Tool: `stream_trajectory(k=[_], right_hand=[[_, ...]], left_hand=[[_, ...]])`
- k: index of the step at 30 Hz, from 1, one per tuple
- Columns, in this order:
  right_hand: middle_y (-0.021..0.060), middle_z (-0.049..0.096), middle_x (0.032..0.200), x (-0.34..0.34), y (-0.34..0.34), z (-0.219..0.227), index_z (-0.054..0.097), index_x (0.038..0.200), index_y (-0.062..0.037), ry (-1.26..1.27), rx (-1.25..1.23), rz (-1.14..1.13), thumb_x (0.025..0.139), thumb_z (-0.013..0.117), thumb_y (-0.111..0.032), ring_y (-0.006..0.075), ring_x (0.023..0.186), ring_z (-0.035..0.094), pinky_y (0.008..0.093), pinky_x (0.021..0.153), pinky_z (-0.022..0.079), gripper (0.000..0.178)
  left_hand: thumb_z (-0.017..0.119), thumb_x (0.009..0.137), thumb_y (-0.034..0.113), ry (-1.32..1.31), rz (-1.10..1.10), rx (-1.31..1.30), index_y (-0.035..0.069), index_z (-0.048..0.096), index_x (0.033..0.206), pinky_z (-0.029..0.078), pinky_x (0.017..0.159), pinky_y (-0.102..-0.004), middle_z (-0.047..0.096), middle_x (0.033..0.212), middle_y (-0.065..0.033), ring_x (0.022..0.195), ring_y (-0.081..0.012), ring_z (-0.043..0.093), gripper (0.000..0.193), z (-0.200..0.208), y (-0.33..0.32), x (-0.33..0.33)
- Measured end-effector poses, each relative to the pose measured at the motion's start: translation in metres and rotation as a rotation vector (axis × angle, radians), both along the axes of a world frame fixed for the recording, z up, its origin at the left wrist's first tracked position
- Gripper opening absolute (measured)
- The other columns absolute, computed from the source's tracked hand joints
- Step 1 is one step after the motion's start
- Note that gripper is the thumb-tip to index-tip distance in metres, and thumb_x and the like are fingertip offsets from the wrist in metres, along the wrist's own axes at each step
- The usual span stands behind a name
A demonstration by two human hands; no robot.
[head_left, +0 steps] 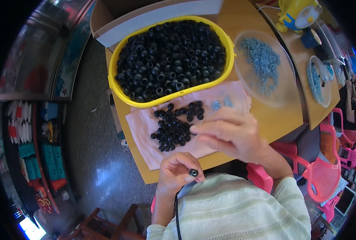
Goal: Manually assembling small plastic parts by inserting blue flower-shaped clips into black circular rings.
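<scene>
My left hand (179, 171) is close to my body, its thumb and fingers pinching a small black bead (193, 172) whose hole faces up. Above the pink cloth (144, 148) is my right hand (236, 134), slightly blurred, with thumb and index finger apart. Its index fingertip reaches the right edge of a loose pile of black beads (172, 130) on the cloth. Behind the pile stands a yellow-rimmed oval tub (232, 54) full of similar black beads (170, 60). Two small clusters of pale blue bits (222, 103) lie at the cloth's far right.
A clear round tray (284, 90) holding light blue bits stands right of the tub. A cardboard box (158, 16) is behind it. Further right are a yellow fan (302, 15), another tray (325, 98) and pink chairs (325, 180). A black cord (177, 216) hangs below my left wrist.
</scene>
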State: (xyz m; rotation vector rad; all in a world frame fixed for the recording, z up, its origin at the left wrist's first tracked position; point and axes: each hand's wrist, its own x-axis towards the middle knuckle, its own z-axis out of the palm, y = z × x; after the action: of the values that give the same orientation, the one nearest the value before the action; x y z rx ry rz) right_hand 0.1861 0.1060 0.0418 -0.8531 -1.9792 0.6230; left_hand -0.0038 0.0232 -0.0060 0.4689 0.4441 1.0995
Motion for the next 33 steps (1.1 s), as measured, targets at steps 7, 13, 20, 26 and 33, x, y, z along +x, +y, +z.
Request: stream_trajectory(k=[7,13,20,26,33], right_hand=[[0.0049,0.063,0.073,0.008,0.063,0.03,0.069,0.084,-0.0043,-0.151,-0.011,-0.217,0.074,0.074,-0.008,0.0194,0.058,0.061,0.0292,0.053,0.048,0.012],[0.0063,0.063,0.076,-0.004,0.1,0.023,0.067,0.083,-0.0038,-0.211,-0.006,-0.148,0.077,0.068,-0.008,0.0235,0.062,0.062,0.032,0.056,0.049,0.007],[0.0071,0.062,0.081,-0.03,0.115,0.017,0.067,0.085,-0.0041,-0.278,0.012,-0.086,0.079,0.067,-0.013,0.0276,0.073,0.063,0.0371,0.066,0.05,0.011],[0.0082,0.063,0.084,-0.038,0.117,0.019,0.065,0.083,-0.0033,-0.397,0.022,-0.061,0.078,0.067,-0.014,0.0296,0.078,0.063,0.038,0.068,0.05,0.012],[0.0102,0.064,0.078,-0.029,0.114,0.025,0.064,0.084,-0.0009,-0.245,-0.136,-0.069,0.078,0.067,-0.008,0.0248,0.07,0.063,0.0339,0.064,0.05,0.01]], left_hand=[[0.069,0.078,-0.001,0.043,-0.026,-0.02,-0.005,0.059,0.094,0.056,0.07,-0.0337,0.061,0.086,-0.018,0.077,-0.0249,0.066,0.019,-0.009,0.002,-0.004],[0.067,0.078,-0.003,0.03,-0.046,-0.015,-0.006,0.059,0.096,0.056,0.071,-0.0344,0.061,0.089,-0.0187,0.079,-0.0254,0.066,0.02,-0.013,0.003,-0.006],[0.066,0.078,-0.004,0.034,-0.034,-0.008,-0.006,0.059,0.097,0.055,0.071,-0.0345,0.062,0.09,-0.0191,0.08,-0.0259,0.066,0.02,-0.016,0.006,-0.008],[0.065,0.078,-0.004,0.035,-0.035,0.017,-0.006,0.058,0.097,0.055,0.072,-0.0348,0.062,0.091,-0.0191,0.08,-0.0254,0.066,0.02,-0.019,0.004,-0.012],[0.068,0.077,-0.001,0.092,0.006,-0.009,-0.003,0.058,0.092,0.055,0.066,-0.0329,0.061,0.085,-0.0176,0.074,-0.0236,0.065,0.018,-0.008,-0.001,-0.007]])
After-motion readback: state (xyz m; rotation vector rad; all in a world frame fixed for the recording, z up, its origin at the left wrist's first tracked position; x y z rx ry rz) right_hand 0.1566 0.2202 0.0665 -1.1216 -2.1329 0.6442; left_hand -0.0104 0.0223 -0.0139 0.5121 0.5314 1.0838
